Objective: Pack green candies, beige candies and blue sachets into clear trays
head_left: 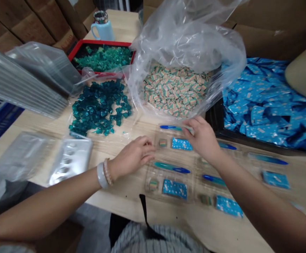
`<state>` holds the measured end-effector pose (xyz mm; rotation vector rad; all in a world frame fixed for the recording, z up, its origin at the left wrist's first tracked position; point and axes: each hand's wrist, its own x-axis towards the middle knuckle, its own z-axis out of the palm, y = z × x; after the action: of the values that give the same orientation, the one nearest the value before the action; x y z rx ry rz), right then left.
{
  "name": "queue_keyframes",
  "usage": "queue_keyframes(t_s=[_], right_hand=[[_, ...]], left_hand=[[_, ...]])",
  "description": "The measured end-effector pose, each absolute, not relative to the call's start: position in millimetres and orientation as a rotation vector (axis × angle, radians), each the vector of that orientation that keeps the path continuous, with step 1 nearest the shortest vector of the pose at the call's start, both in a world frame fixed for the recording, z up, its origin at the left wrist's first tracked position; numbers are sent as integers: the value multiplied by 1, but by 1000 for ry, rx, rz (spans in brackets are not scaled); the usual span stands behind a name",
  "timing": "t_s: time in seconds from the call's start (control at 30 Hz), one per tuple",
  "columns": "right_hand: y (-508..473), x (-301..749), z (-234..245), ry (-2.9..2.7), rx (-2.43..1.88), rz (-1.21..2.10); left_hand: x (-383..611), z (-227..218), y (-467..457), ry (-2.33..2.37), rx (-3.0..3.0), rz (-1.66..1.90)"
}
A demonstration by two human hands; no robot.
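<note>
My left hand [134,155] is at the left edge of a clear plastic tray [156,135], its fingers loosely curled and apart, with nothing visible in them. My right hand [202,138] pinches the right end of a blue-and-teal pen-shaped stick [168,127] along the top of that tray. Below the stick sit a small striped block [163,142] and a blue printed packet [181,143]. A nearer tray contains another blue-and-teal stick [171,167], a striped block [153,184] and a blue packet [175,189]. Similar filled trays lie under and beyond my right forearm.
Dark teal chunks [100,105] lie on plastic at the left. A red tray [72,52] has green pieces. An open clear bag [153,52] contains many striped blocks. Blue packets [268,112] fill a black bin. Stacked clear trays [31,80] and a mug [105,30] stand left.
</note>
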<state>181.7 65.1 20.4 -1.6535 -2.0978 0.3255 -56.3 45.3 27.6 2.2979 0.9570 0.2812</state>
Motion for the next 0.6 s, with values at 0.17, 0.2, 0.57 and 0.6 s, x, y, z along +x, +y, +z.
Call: queue_keyframes(t_s=[0.17, 0.2, 0.57, 0.6], right_hand=[[-15, 159, 26, -2155, -1425, 756], [-32, 154, 24, -2174, -1390, 857], [-106, 130, -13, -2242, -1497, 789], [-106, 129, -12, -2257, -1499, 762]], left_hand=[[-62, 27, -23, 891, 2306, 38], [-61, 25, -32, 916, 2322, 16], [-48, 9, -56, 1094, 2230, 151], [-50, 9, -57, 1111, 2197, 180]])
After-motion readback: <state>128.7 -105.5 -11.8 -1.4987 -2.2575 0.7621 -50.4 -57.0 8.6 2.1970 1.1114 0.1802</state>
